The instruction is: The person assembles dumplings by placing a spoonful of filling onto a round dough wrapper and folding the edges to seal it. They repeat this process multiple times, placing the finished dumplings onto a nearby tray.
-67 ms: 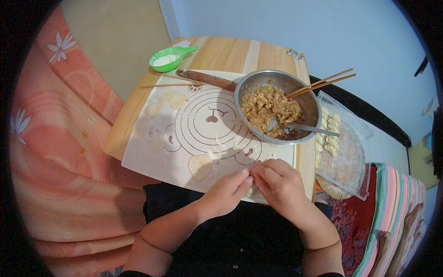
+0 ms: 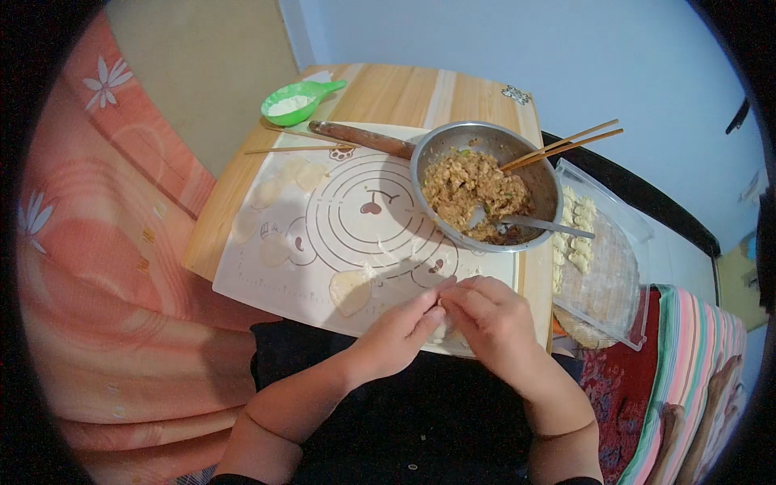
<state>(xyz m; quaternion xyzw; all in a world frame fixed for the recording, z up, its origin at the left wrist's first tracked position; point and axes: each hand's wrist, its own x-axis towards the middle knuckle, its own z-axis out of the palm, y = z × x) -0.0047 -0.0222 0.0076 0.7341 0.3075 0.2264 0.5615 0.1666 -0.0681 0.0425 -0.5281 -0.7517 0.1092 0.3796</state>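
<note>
Table point(image 2: 485, 89) of pale wood carried your printed pastry mat point(image 2: 364, 210), then the steel bowl point(image 2: 485, 186) of minced filling. At the mat's near edge, your left hand point(image 2: 400, 327) and right hand point(image 2: 485, 319) pinched a dumpling point(image 2: 440, 330) between their fingertips.

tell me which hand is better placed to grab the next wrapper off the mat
Left, probably. The left hand sits just beside the nearest wrapper; the right hand lies farther off, toward the filling bowl.
</note>
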